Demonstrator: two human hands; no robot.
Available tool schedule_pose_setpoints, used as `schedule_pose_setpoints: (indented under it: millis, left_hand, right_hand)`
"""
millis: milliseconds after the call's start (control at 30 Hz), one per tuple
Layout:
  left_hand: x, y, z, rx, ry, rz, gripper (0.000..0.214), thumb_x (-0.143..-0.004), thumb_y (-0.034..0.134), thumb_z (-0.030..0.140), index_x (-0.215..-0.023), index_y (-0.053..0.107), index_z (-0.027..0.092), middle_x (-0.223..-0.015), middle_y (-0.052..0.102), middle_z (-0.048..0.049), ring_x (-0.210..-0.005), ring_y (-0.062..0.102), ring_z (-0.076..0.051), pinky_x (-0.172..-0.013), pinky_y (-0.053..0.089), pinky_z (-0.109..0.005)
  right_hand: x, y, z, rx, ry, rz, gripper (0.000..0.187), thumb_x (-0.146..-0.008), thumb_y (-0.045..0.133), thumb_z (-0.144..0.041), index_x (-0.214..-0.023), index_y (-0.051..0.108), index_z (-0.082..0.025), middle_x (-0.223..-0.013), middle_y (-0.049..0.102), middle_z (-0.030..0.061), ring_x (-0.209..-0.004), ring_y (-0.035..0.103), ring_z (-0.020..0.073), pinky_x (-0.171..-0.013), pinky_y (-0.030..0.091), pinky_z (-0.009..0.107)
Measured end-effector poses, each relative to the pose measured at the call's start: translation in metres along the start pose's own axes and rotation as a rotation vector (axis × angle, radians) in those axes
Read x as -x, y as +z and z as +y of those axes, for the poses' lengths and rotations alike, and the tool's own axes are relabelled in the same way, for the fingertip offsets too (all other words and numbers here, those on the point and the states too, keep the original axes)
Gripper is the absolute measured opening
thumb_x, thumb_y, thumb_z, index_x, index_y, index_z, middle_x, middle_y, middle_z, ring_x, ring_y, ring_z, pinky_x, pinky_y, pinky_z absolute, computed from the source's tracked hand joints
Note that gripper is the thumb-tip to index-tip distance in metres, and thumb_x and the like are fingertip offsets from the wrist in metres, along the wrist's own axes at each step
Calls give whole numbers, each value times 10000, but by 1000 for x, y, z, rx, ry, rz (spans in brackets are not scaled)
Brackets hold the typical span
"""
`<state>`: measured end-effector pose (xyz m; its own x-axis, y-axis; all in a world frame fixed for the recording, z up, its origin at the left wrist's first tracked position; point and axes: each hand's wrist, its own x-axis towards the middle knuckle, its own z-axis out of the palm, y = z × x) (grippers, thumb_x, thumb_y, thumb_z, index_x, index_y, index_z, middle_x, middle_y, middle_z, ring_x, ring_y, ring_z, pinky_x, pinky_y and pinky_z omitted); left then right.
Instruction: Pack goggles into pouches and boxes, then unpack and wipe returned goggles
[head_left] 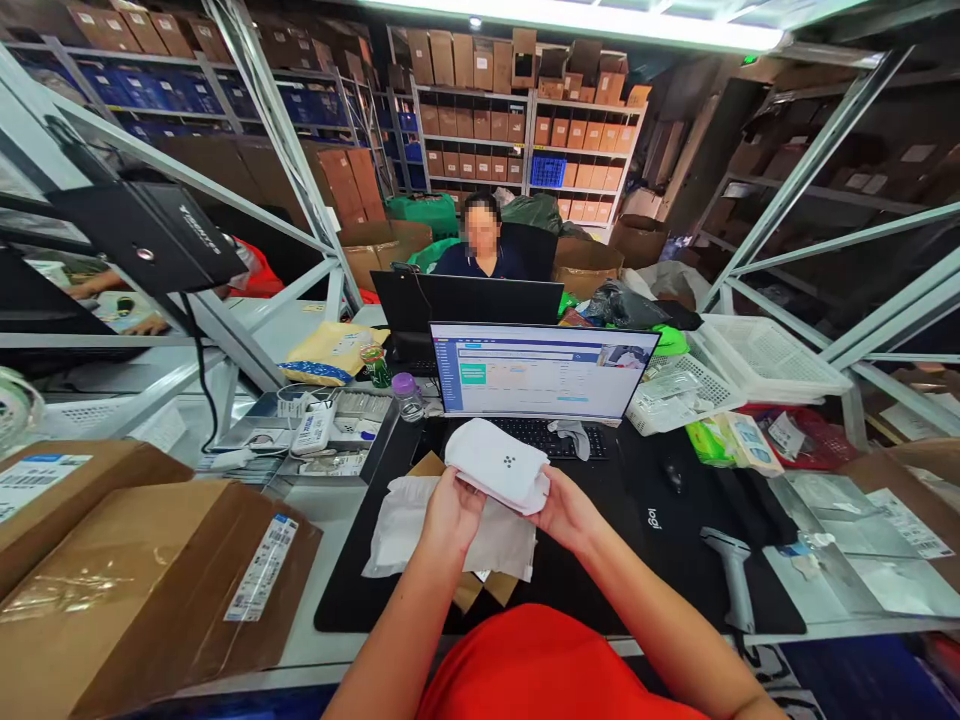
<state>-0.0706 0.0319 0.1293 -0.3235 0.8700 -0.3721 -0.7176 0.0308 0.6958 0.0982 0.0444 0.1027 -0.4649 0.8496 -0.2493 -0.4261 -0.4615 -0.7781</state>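
Both of my hands hold a folded white garment (501, 466) with a small dark mark on it, raised a little above the black desk mat (600, 580). My left hand (450, 512) grips its left underside with the fingers curled round it. My right hand (564, 508) grips its right edge. Beneath them on the mat lies a flat white packing bag (397, 535) on a piece of brown cardboard (469, 590). Just beyond the garment are a black keyboard (540, 435) and a monitor (540, 368) with a page open.
Brown cartons with labels (150, 590) stand at my left. A handheld scanner (731, 570) and a mouse (673, 472) lie on the mat at right, by clear bags (862, 550) and white baskets (765, 355). A person (484, 245) sits opposite behind a second monitor. Shelves of boxes fill the back.
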Motion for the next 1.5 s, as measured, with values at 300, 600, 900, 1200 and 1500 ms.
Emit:
schedule_pose_setpoints:
  millis: [300, 600, 900, 1200, 1500]
  left_hand:
    - [14, 6, -30, -276, 146, -102, 164, -854, 557, 329, -931, 624, 200, -944, 706, -60, -953, 669, -184, -867, 555, -329]
    - [59, -50, -83, -1273, 521, -221, 132, -693, 729, 264, -777, 635, 224, -859, 586, -26, -841, 577, -219, -736, 468, -312]
    - [52, -48, -110, -2155, 596, -224, 202, -959, 459, 194, -951, 660, 175, -944, 651, -79, -789, 676, -215, -582, 473, -278]
    - [55, -66, -109, -2131, 645, -88, 261, -929, 440, 81, -905, 678, 185, -931, 680, -76, -886, 666, -222, -621, 514, -275]
    - [70, -99, -89, -1933, 928, 137, 259, -931, 465, 152, -764, 648, 228, -1124, 747, -88, -1025, 685, -240, -761, 545, -312]
  right_hand:
    - [10, -16, 1, 113, -219, 287, 553, -554, 890, -343, -1027, 641, -198, -963, 748, 44, -769, 685, 208, -605, 554, 297]
    - [90, -107, -40, 517, -285, 346, 430, -663, 839, -437, -979, 659, -209, -706, 614, -29, -552, 526, 133, -465, 450, 246]
    - [109, -127, -27, 359, -175, 189, 411, -616, 869, -433, -892, 648, -223, -753, 652, -7, -640, 586, 162, -579, 435, 266]
    - [76, -128, 0, 55, 18, 15, 432, -573, 897, -337, -880, 617, -220, -848, 703, 14, -732, 674, 190, -651, 499, 289]
    - [45, -120, 39, 174, 153, 4, 437, -583, 889, -296, -915, 625, -189, -827, 717, -2, -693, 664, 150, -591, 482, 229]
